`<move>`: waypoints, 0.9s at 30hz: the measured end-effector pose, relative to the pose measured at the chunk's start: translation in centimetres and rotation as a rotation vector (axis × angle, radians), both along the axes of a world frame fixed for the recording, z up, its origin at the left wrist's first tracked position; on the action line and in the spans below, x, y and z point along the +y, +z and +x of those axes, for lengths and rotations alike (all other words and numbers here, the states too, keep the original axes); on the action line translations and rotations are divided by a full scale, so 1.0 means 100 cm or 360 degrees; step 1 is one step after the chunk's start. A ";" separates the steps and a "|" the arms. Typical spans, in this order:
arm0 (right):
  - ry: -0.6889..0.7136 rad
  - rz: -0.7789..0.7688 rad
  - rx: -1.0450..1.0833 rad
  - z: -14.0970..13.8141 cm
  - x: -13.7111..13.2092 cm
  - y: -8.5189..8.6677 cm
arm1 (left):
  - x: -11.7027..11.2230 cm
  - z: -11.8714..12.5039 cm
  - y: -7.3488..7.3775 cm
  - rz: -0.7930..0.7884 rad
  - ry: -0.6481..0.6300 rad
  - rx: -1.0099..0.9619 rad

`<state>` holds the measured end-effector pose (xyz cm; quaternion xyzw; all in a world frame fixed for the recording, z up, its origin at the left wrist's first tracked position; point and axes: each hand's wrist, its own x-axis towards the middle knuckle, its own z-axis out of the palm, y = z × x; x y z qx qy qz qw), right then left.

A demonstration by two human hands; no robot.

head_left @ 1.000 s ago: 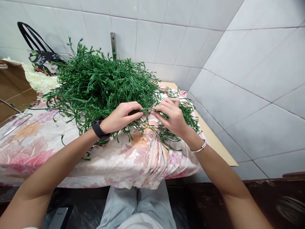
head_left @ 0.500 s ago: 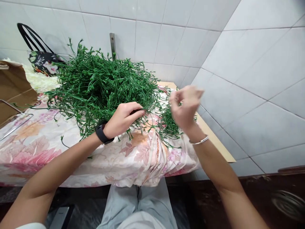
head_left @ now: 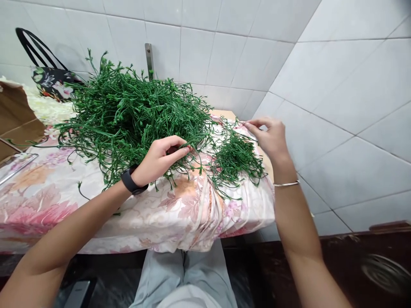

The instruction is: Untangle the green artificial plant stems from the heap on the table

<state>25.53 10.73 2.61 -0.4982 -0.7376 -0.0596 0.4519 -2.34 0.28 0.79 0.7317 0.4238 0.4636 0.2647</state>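
A large tangled heap of green artificial flower stems (head_left: 141,107) lies on the floral tablecloth (head_left: 180,209). My left hand (head_left: 160,156), with a dark wristband, is at the heap's front right edge. Its thumb and forefinger are closed on a green artificial stem. To the right sits a smaller pile of green stems (head_left: 237,156). Above that pile's right side is my right hand (head_left: 271,134), wearing a thin bangle. Thumb and forefinger are pinched together there; whatever they hold is too fine to make out.
Cream artificial petals (head_left: 48,107) and a black floral bag (head_left: 54,83) are at the back left, near a brown cardboard piece (head_left: 19,115) and a metal wire frame (head_left: 22,167). Tiled walls rise behind and on the right. A phone-like object (head_left: 78,294) is below the table.
My right hand has moved right and turned, uncovering more of the small pile. My left hand stays at the heap's edge, still pinching. The view has shifted slightly.
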 end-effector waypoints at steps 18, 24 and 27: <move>0.0023 0.0595 -0.0017 -0.048 -0.043 0.005 | 0.000 0.001 -0.001 -0.0151 -0.0179 -0.0326; 0.0842 0.0160 -0.0228 -0.081 -0.069 -0.004 | 0.001 0.003 -0.002 -0.0141 -0.0201 -0.0424; 0.1023 0.0059 -0.0314 -0.091 -0.073 -0.011 | 0.001 0.001 -0.003 -0.0092 -0.0182 -0.0367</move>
